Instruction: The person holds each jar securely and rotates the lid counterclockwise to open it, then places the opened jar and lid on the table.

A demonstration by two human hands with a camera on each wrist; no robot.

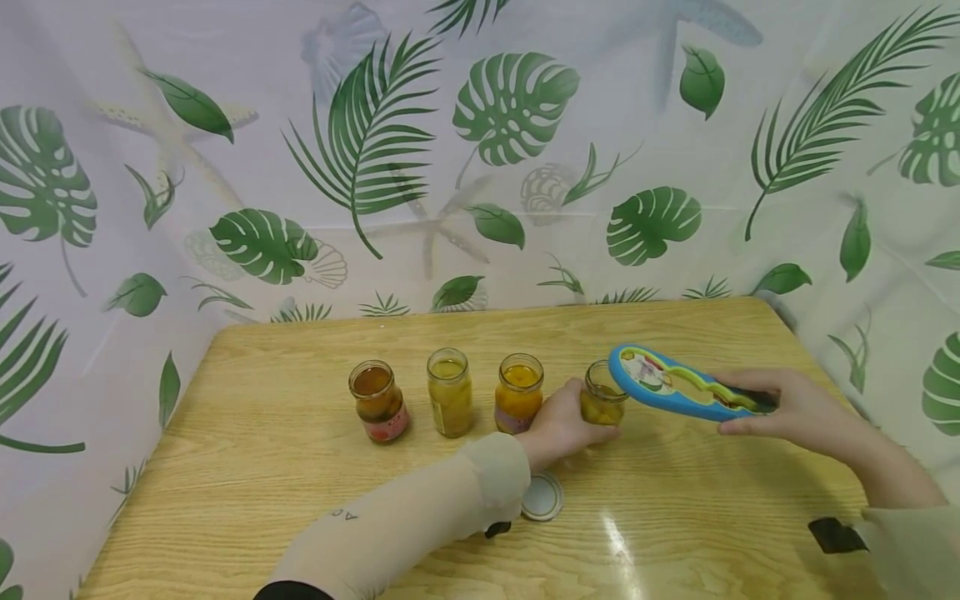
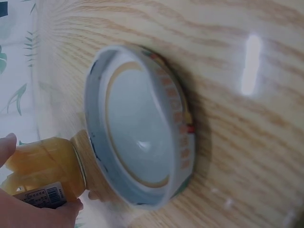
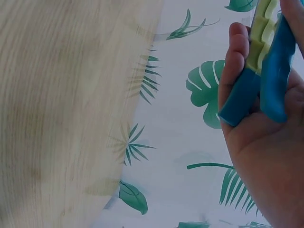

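My left hand [image 1: 562,422] grips the rightmost glass jar [image 1: 602,410], which stands on the table with yellowish contents. In the left wrist view, fingers wrap this jar [image 2: 47,164] low on its side, around a label with a barcode. My right hand [image 1: 798,412] holds a blue and green jar opener [image 1: 671,390] by its handle end. The opener's wide head overlaps the right side of the jar's rim in the head view. In the right wrist view, the opener's blue handles [image 3: 278,71] lie across the palm. A metal lid [image 1: 542,497] lies inside-up just in front of the left hand.
Left of the gripped jar stand three uncapped jars in a row: an orange-yellow one [image 1: 519,396], a tall pale yellow one [image 1: 451,400] and a brownish one with a red label [image 1: 380,404]. A leaf-patterned cloth [image 1: 525,192] surrounds the wooden table [image 1: 247,450].
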